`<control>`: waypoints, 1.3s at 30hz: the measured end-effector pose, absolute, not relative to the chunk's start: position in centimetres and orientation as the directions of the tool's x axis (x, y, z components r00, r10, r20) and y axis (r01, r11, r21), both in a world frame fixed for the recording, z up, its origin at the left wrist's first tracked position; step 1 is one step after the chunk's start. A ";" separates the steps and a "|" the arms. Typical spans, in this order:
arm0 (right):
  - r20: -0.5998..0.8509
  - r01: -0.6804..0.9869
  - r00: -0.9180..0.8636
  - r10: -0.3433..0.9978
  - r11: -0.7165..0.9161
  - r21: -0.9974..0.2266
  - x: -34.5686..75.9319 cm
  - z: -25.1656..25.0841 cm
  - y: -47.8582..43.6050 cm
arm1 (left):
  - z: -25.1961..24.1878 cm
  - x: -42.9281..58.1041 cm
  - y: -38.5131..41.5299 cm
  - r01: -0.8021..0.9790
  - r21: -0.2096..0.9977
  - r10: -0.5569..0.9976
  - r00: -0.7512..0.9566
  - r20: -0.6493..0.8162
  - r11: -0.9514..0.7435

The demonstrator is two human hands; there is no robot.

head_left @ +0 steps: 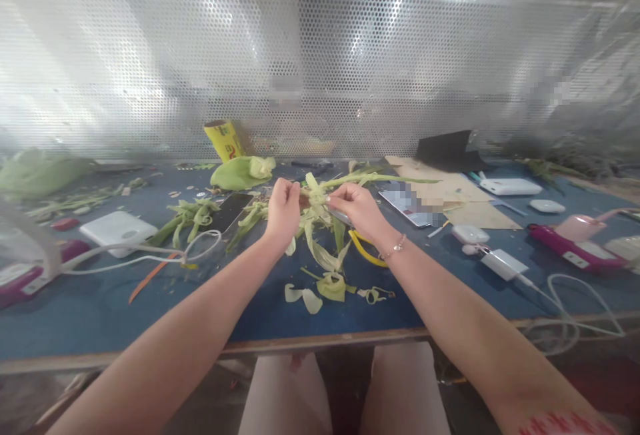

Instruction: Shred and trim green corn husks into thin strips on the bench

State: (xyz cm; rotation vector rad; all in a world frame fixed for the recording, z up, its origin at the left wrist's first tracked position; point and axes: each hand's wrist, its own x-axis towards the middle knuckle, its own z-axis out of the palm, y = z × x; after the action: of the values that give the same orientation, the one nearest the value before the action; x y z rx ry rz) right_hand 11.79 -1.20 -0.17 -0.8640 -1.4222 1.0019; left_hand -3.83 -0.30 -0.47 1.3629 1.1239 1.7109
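Note:
A bundle of pale green leaf strips [317, 211], which look like corn husk, is held above the blue table. My left hand [284, 207] is closed at its left side, its fingers curled against the strips. From the right, my right hand [356, 203] pinches the middle of the bundle between thumb and fingers. A long green strip [400, 179] sticks out to the right past that hand. Below the bundle, loose husk pieces [331, 287] lie on the table. Beside my right wrist is a yellow curved handle [367, 248], its other end hidden.
A green husked ear [240, 173] and a yellow tube [223, 139] stand behind. A woven leaf piece [193, 217] lies left, near a white box [118, 232]. Rightward are a phone [407, 205], cardboard [480, 213], a white charger [504, 264] and a purple power strip [575, 251]. Perforated metal [280, 61] closes the back.

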 end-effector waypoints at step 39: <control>0.344 -0.067 -0.008 0.939 0.342 -0.937 12.4 0.0 -0.7 | 0.6 -4.5 -0.5 0.099 0.963 0.950 0.220 0.223 -0.249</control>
State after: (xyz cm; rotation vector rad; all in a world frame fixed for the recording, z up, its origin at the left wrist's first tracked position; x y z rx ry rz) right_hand 12.39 -0.69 0.00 -0.8940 -1.3218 0.9910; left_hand -4.52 -0.54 0.60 1.5708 1.0176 1.1579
